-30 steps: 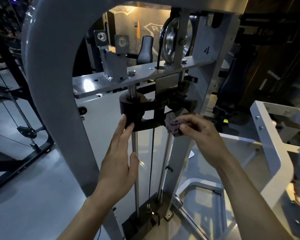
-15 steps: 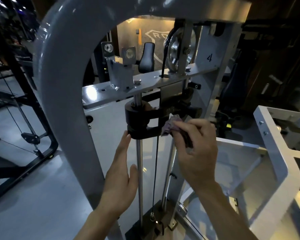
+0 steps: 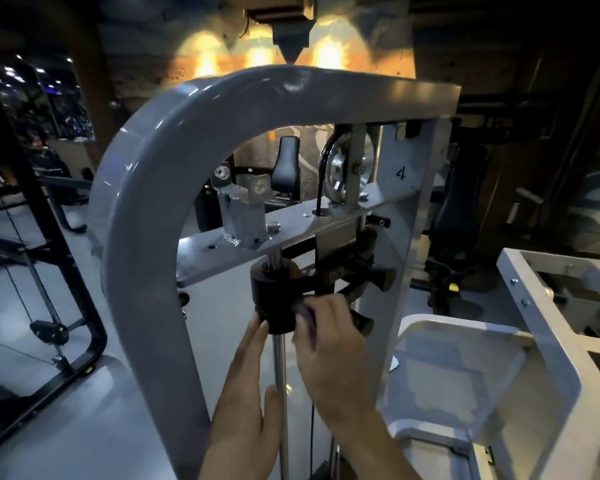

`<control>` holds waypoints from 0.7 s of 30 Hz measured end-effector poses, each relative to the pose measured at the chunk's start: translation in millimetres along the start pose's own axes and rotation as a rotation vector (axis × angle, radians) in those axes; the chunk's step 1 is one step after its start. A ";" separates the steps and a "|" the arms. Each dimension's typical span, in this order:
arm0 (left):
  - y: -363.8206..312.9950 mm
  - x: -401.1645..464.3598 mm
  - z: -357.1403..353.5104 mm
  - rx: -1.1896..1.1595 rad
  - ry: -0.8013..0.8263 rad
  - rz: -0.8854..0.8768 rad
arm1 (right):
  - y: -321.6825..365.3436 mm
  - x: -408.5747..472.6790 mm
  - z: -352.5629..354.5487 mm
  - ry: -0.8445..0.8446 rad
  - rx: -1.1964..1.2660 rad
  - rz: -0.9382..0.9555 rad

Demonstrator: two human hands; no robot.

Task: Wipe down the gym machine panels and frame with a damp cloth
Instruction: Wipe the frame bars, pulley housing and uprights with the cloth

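Your right hand (image 3: 329,344) has its grip curled round the cloth (image 3: 303,311), pressing it to the black carriage block (image 3: 274,299); your left hand (image 3: 248,407) lies open.

Most of the cloth is hidden under your fingers, and only a blurred pinkish edge shows beside the block. Your left fingertips touch the block's underside, thumb against the chrome guide rod (image 3: 280,368), whose lower end is cut off. The grey arched frame (image 3: 146,209) curves over both, with the pulley wheel (image 3: 340,174) above. Since half a second ago your right hand has slid left across the block, and your view has tipped upward, showing the frame's whole top.
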State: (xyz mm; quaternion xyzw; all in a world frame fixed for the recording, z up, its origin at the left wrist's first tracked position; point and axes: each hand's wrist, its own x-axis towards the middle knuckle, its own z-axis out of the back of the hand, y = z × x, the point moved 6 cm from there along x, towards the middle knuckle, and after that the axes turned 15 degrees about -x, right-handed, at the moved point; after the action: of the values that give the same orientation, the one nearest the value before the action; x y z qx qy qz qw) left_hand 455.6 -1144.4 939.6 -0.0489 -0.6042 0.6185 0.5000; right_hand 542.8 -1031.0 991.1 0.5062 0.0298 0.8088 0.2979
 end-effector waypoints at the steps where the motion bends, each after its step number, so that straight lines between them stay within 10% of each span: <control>1: 0.6 0.1 0.1 -0.002 0.004 -0.006 | 5.7 -2.0 -3.0 0.003 0.002 0.005; 21: -13.2 -23.5 15.0 0.035 0.138 0.060 | 13.3 -13.4 -4.6 0.160 0.135 -0.027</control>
State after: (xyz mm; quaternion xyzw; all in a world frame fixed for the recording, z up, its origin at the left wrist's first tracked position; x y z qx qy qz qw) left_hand 464.7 -1173.8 941.3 -0.1010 -0.5557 0.6389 0.5224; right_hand 537.2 -1047.7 982.7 0.4587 0.1147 0.8386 0.2705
